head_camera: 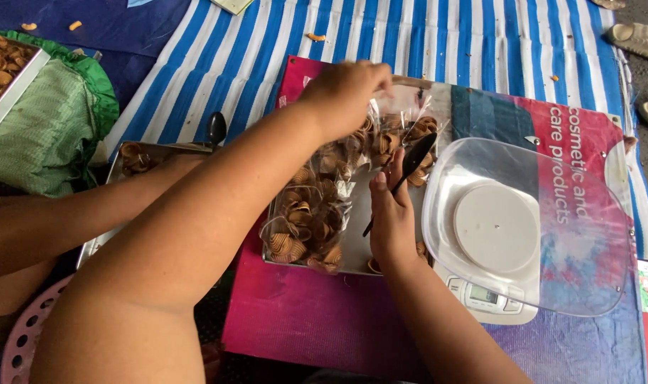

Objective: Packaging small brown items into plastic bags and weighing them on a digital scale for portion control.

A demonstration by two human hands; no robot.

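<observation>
Both hands (345,89) (391,220) forward, fingers closed

A clear plastic bowl (530,227) sits on a white digital scale (480,288). A green cloth bag (50,135) lies at left on the blue-and-white striped mat (423,35). Beige sandals (637,39) rest at upper right.

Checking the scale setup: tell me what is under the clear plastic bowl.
Under the clear bowl sits a white kitchen scale, its round platform showing through. The scale's base is mostly covered.
</observation>
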